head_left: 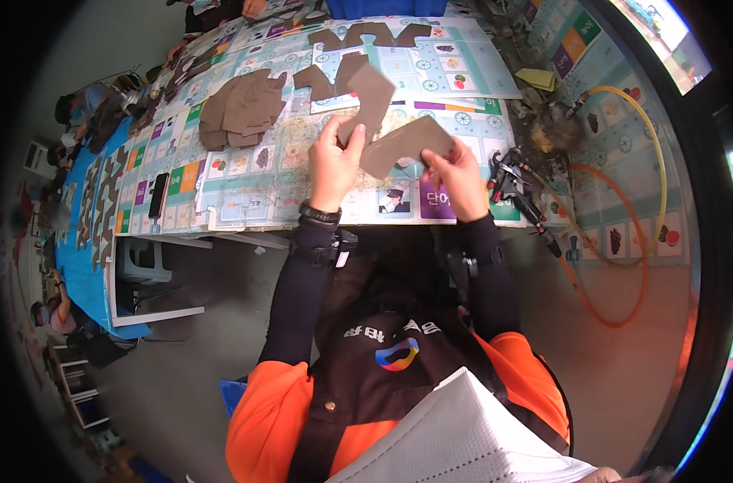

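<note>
Over the front edge of the table I hold a flat, angular brown cut piece (410,145) that looks like a shoe upper. My left hand (336,161) pinches its left arm, thumb on top. The fingers of my right hand (456,175) close on its right arm. Whether the two arms are one piece or two overlapping ones, I cannot tell. Just beyond, a similar brown piece (322,80) lies on the table, partly hidden by the held one. Farther back lies another zigzag brown piece (372,34). A heap of brown pieces (244,109) sits left of my left hand.
The table (290,211) has a printed cover. A black phone (158,196) lies at its left. Spray guns (507,177) with orange (616,189) and yellow hoses (652,121) are at the right edge. A blue bin (386,8) stands at the back. Other people work at the far left.
</note>
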The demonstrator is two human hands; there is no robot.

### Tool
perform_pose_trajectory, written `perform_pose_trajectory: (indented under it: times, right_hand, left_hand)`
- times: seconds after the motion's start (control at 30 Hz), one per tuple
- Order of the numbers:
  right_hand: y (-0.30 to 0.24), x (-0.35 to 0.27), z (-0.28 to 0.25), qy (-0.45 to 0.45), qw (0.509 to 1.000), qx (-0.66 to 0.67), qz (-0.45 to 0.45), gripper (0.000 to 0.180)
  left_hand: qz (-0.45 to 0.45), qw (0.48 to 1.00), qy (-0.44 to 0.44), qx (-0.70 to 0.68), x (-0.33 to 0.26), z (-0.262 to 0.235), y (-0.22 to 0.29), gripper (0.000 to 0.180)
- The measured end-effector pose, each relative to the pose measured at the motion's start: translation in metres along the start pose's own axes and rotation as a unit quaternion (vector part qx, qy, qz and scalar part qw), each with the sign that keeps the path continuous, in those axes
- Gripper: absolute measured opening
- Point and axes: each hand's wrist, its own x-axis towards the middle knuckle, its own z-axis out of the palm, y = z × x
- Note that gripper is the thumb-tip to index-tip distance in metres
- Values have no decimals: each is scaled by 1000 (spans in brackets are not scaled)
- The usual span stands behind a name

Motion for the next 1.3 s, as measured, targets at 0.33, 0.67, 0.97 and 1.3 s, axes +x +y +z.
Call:
perform_pose_trajectory:
  times: [0.33,0.67,0.97,1.3]
  right_hand:
    - [28,41,-17,125,964,-235,17,43]
    - [4,7,-66,182,802,-550,-145,49]
    - [-23,-55,-135,42,715,-695,-53,67]
    - [-38,-17,-77,92,718,-669,-168,34]
  left_hand:
    - [-14,999,-6,-35,-2,32,-60,26]
    - [-15,998,-19,53,-4,22,-67,19]
    - [41,994,15,104,-20,-1,-58,27]
    - [136,974,120,138,-36,-41,-80,19]
